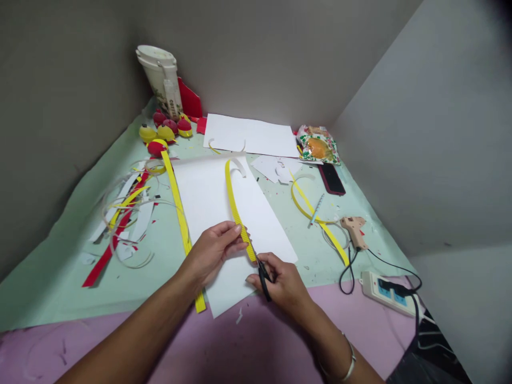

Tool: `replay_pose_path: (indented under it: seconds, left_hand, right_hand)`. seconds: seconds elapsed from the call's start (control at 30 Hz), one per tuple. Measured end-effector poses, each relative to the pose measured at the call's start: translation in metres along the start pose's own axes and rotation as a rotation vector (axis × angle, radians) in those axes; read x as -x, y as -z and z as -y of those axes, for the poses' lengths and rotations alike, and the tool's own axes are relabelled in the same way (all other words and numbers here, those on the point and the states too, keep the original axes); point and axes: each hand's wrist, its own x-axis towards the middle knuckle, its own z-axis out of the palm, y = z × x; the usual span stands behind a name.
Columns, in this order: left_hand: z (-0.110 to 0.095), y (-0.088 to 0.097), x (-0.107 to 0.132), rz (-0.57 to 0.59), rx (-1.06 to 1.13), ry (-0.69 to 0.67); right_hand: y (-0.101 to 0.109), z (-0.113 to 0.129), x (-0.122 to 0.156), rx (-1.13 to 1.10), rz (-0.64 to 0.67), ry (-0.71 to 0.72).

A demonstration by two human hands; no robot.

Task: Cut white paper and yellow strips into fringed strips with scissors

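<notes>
My left hand [218, 248] pinches a yellow paper strip [232, 200] that looks ridged near its lower end; its far end curls over, showing a pale underside. Black-handled scissors [264, 277] are in my right hand [282, 280], their blades at the strip's lower end, partly hidden by my fingers. Beneath both hands lies a large white sheet [208, 202]. A longer yellow strip [174, 192] runs along the sheet's left edge and passes under my left wrist.
Red, yellow and white strips [128, 213] lie in a heap at left. Behind them are several red-yellow balls [184, 127] and a white bucket [164, 80]. At right are a phone [332, 178], a glue gun [354, 232] with its cord, and a power strip [388, 293].
</notes>
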Motion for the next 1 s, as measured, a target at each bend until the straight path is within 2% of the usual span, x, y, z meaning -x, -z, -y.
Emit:
replay_pose_path:
  seconds: [1.0]
  left_hand:
    - [0.0015, -0.0003, 0.0001, -0.004, 0.014, 0.02]
  right_hand:
    - [-0.0013, -0.0055, -0.0009, -0.001, 0.008, 0.034]
